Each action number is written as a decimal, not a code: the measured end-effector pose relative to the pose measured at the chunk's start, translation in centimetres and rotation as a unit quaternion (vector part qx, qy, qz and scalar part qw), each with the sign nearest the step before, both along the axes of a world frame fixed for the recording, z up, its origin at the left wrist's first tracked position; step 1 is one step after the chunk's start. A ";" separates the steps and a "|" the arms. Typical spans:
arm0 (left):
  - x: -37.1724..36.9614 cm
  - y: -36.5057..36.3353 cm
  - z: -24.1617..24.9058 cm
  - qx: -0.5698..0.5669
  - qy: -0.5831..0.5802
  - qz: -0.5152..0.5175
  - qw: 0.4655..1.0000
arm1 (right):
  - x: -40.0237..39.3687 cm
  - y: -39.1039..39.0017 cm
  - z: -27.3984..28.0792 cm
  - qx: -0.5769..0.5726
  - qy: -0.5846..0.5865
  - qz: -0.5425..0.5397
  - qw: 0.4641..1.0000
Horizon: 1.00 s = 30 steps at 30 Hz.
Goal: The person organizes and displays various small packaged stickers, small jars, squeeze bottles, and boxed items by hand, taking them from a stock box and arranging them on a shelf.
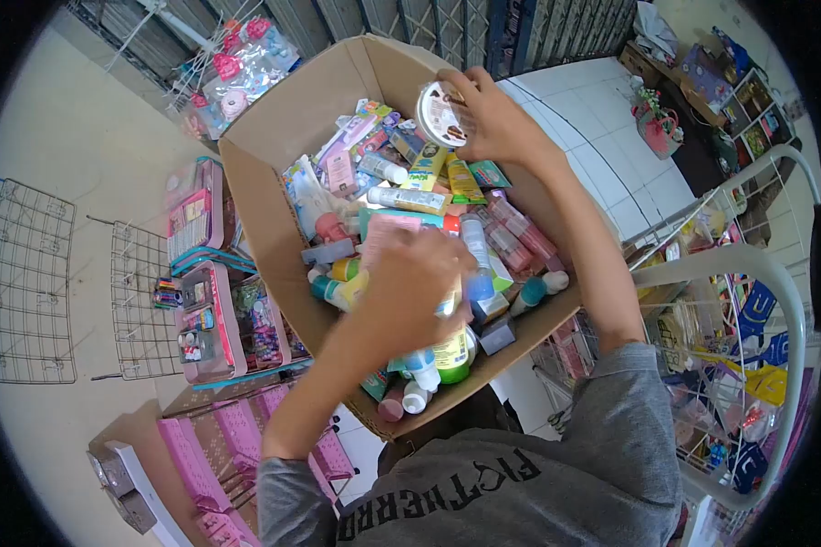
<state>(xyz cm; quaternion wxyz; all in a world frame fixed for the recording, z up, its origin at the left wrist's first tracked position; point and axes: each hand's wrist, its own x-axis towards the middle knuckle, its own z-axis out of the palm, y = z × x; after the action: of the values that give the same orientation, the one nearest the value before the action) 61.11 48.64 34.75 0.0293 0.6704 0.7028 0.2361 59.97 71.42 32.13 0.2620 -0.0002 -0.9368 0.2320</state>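
Observation:
A large open cardboard box (274,232) is filled with bottles, tubes and small cartons. At its upper right edge, my right hand (497,123) grips a round container (443,115) with a white rim and brown marks on it. Over the middle of the box is my left hand (415,283), blurred by motion; its fingers and anything in them cannot be made out. Close to that hand lie a pink packet (388,233) and a green-based bottle (452,357). Yellow tubes (426,168) and pink bottles (511,232) lie farther up and to the right.
Pink trays (216,319) with small goods stand left of the box, beside wire grids (32,283) on the wall. A wire rack with a white rail (784,301) is at the right. Behind are a folding metal gate (410,27) and a pink basket (659,132) on the tiles.

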 end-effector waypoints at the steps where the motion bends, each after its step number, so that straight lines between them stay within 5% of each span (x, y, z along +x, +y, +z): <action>1: 1.8 0.7 -0.2 -0.070 0.061 -0.022 0.995 | 0.2 0.1 -0.1 0.002 0.000 -0.003 1.000; 3: 3.7 2.1 -2.2 -0.260 0.152 -0.060 0.952 | 0.5 0.4 -0.2 0.003 0.027 0.012 1.000; 6: 4.5 3.3 -4.2 -0.414 0.133 -0.162 0.886 | 1.2 0.4 0.3 0.006 0.032 0.006 0.999; 13: 5.0 5.6 -6.8 -0.457 0.152 -0.154 0.863 | 1.9 0.5 0.6 -0.004 0.035 0.008 0.999; 15: 3.2 6.0 -6.3 -0.483 0.069 -0.214 0.846 | 2.1 0.4 1.0 -0.016 0.040 0.014 0.999; 20: -1.4 5.1 -3.8 -0.377 -0.024 -0.118 0.918 | 2.2 0.7 1.5 -0.029 0.083 0.015 0.996; 22: -2.9 4.2 -2.7 -0.199 -0.038 -0.062 0.977 | 2.2 0.8 1.7 -0.027 0.088 0.021 0.996; 23: -3.4 3.5 -2.3 -0.195 -0.034 -0.050 0.979 | 2.3 0.8 1.9 -0.024 0.094 0.015 0.995; 24: -3.8 2.7 -1.9 -0.114 -0.164 0.004 0.980 | 2.3 0.7 2.2 -0.019 0.100 0.009 0.995; 25: -4.3 1.9 -1.5 -0.024 -0.288 0.055 0.956 | 2.5 0.5 2.6 -0.014 0.105 0.022 0.994; 27: -5.4 -0.1 -1.0 -0.007 -0.240 0.111 0.964 | 3.2 -0.1 3.7 -0.026 0.095 0.004 0.995; 30: -4.2 -5.3 -0.5 0.228 -0.467 0.241 0.820 | 5.3 -1.8 5.5 0.015 0.140 0.028 0.990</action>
<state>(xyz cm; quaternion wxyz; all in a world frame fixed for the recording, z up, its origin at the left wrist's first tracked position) 56.91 43.39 34.27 0.1419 0.2768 0.6700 0.6740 65.22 69.64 37.66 0.3842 0.0630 -0.8938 0.2226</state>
